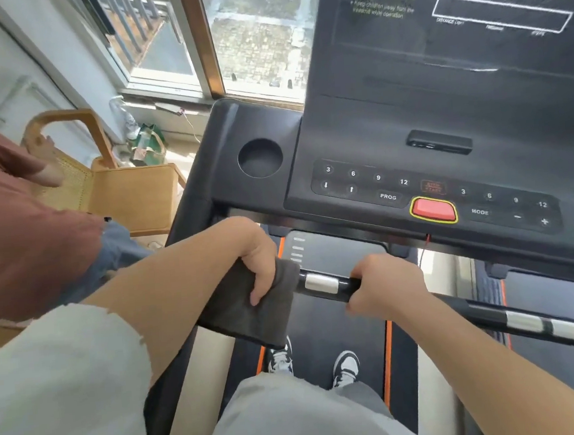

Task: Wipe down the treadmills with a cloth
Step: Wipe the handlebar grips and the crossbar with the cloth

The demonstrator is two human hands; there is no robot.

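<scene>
One treadmill [357,126] — console with one cup holder [259,157] and one red stop key [433,210]. One dark grey cloth [248,309], draped over the handlebar [322,285] and clasped by the left hand [254,250]; the bare bar just beside is gripped by the right hand [383,285]. Two shoes [347,367] on the belt [321,321].

A loose, pale grey sleeve [67,372] fills the lower left of the frame, its edge uneven. Both forearms are bare, as are the left hand [257,254] and the right hand [387,281]. Light grey trousers [294,419] sit at bottom centre. Just above them are black-and-white trainers [346,367].
</scene>
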